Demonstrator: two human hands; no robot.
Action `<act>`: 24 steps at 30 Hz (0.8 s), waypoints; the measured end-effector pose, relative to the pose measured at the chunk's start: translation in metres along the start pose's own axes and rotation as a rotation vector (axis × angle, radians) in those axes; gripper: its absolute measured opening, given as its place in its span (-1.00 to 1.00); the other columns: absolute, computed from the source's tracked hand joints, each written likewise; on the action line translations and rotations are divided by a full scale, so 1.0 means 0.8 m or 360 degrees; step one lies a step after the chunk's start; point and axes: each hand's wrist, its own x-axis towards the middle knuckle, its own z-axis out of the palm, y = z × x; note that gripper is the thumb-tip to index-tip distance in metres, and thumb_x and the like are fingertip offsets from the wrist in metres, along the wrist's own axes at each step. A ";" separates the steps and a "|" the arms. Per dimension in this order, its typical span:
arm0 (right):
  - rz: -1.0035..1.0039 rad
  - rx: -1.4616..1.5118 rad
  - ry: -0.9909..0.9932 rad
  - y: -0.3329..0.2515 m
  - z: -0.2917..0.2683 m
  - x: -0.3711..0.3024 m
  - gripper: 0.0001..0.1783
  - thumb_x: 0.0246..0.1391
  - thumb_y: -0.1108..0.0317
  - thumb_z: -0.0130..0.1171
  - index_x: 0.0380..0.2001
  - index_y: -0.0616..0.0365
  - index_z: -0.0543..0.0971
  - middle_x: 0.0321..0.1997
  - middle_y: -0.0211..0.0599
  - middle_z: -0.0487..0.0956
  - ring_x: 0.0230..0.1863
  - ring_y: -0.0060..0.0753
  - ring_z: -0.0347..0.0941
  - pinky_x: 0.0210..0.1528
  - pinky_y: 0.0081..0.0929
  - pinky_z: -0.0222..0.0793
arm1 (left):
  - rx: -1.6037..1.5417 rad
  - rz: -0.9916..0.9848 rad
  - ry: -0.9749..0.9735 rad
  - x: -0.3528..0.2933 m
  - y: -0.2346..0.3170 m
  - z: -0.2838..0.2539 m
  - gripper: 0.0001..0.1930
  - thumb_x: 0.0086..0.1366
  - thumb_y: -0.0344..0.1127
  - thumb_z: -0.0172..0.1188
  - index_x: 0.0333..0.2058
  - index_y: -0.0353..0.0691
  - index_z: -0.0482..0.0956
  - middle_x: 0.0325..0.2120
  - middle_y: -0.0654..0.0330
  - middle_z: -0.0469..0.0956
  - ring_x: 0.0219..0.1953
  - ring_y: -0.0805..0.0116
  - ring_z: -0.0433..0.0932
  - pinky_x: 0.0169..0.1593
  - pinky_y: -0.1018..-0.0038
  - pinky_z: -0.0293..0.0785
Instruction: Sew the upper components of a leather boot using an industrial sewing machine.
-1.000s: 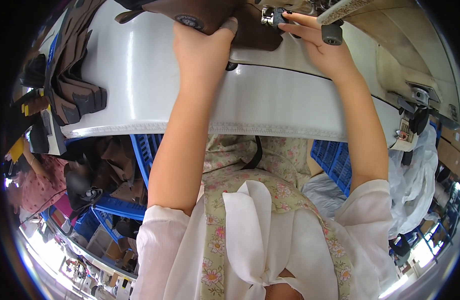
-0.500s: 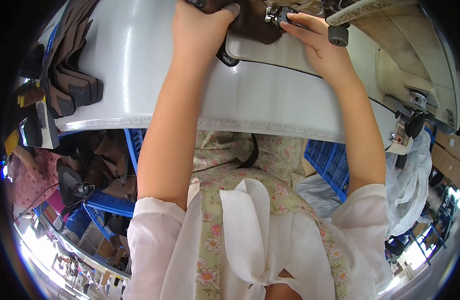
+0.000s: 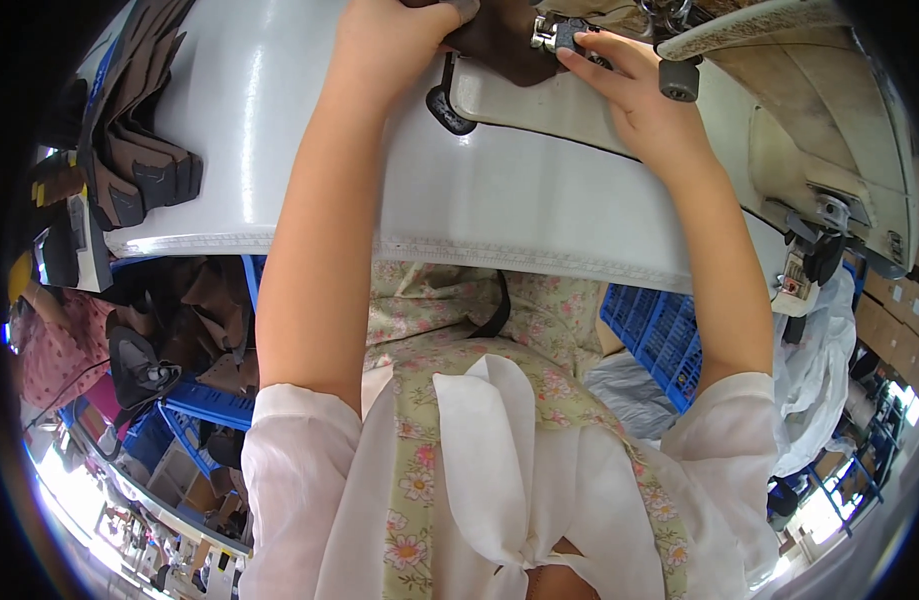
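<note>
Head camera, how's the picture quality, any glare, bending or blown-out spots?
Head view: fisheye bends the white table edge into an arc; glare streaks its left side; lower corners blow out white; black vignette rings the frame; the left hand is cut off at the top.

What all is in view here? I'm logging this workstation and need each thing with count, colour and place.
brown leather piece: one, dark brown, top centre by the presser foot
presser foot: one, metal, top centre
sewing machine: one, cream, upper right
table: one, white, across the upper half
stack of cut pieces: one pile, brown and dark, left end of the table
crates: several, blue, under the table on both sides
plastic bag: one, clear white, right, below the table edge
other person: one, pink patterned clothing, far left
left hand: one, gripping the leather, top centre
right hand: one, fingertips at the presser foot
</note>
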 end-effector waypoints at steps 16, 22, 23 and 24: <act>0.0034 0.0194 0.0015 0.005 0.004 -0.004 -0.39 0.06 0.72 -0.04 0.09 -0.13 0.61 0.13 -0.27 0.48 0.15 -0.23 0.43 0.23 -0.38 0.36 | 0.0040 0.0074 -0.0087 0.013 0.007 -0.003 -0.53 0.06 -0.37 0.26 -0.03 -0.45 0.52 -0.20 0.00 0.63 -0.14 0.20 0.60 -0.02 0.37 0.48; 0.0083 0.0094 -0.0010 0.006 0.007 -0.005 -0.38 0.05 0.72 -0.03 0.10 -0.16 0.60 0.14 -0.32 0.48 0.17 -0.23 0.40 0.25 -0.38 0.34 | 0.0206 -0.0056 -0.0049 0.015 0.029 0.002 -0.50 0.05 -0.36 0.27 -0.01 -0.46 0.50 -0.17 -0.01 0.63 -0.13 0.16 0.61 0.00 0.35 0.48; 0.0122 0.0071 -0.0035 0.003 0.006 -0.004 -0.37 0.05 0.71 -0.03 0.10 -0.17 0.60 0.14 -0.32 0.48 0.16 -0.23 0.41 0.25 -0.38 0.34 | 0.0206 -0.0057 -0.0044 0.019 0.023 0.001 -0.50 0.05 -0.36 0.27 -0.01 -0.46 0.50 -0.17 -0.01 0.63 -0.13 0.16 0.61 0.00 0.35 0.48; 0.0117 0.0073 -0.0037 0.001 0.007 -0.003 -0.37 0.05 0.71 -0.03 0.10 -0.17 0.60 0.14 -0.32 0.48 0.16 -0.23 0.41 0.25 -0.38 0.34 | 0.0111 0.0053 -0.0068 0.026 0.011 -0.001 -0.48 0.04 -0.37 0.28 0.01 -0.45 0.48 -0.16 -0.01 0.62 -0.14 0.16 0.61 -0.01 0.35 0.48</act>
